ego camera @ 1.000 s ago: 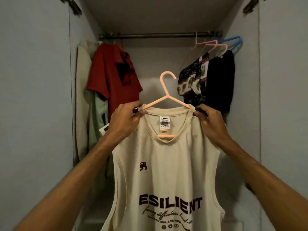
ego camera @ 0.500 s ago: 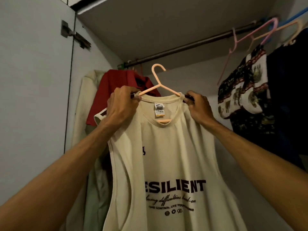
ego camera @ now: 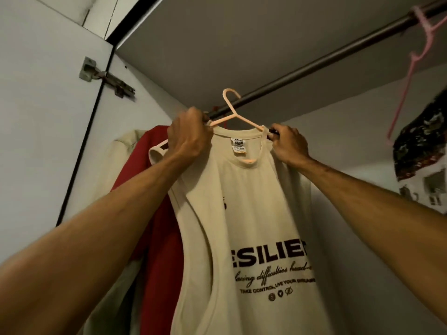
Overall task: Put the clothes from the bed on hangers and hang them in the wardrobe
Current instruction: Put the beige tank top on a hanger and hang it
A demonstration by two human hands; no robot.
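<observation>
- The left hand point(ego camera: 188, 136) and right hand point(ego camera: 289, 146) have gone up since a second ago. Each grips a shoulder of the cream sleeveless top point(ego camera: 242, 201) together with the end of the peach hanger point(ego camera: 235, 115) beneath the cloth.
- The hanger's hook, rising between and above the two hands, was well below the wardrobe rail point(ego camera: 302, 71). It now overlaps the rail in the head view.
- The view has also tilted upward, so the wardrobe ceiling and a door hinge point(ego camera: 104, 77) out to the left of the left hand fill much of the frame.
- My judgement: the top is already on its hanger, and the step in hand is getting the hook over the rail. The gap in the row lies above the hands, between the red shirt point(ego camera: 157, 213) beyond the left hand and the pink hanger point(ego camera: 414, 55) far out past the right hand.
- Whether the hook has cleared the rail or only sits in front of it cannot be told, as depth is unclear here.
- Both hanger ends are covered by fingers and fabric, and a small dark bit under the right hand's fingers is unreadable.
- The top's hem runs off the bottom edge, and its print is cut short where the cloth turns away.
- The patterned garment point(ego camera: 420, 139) beyond the right hand is cropped by the frame.
- The bed and any remaining clothes are out of view.
</observation>
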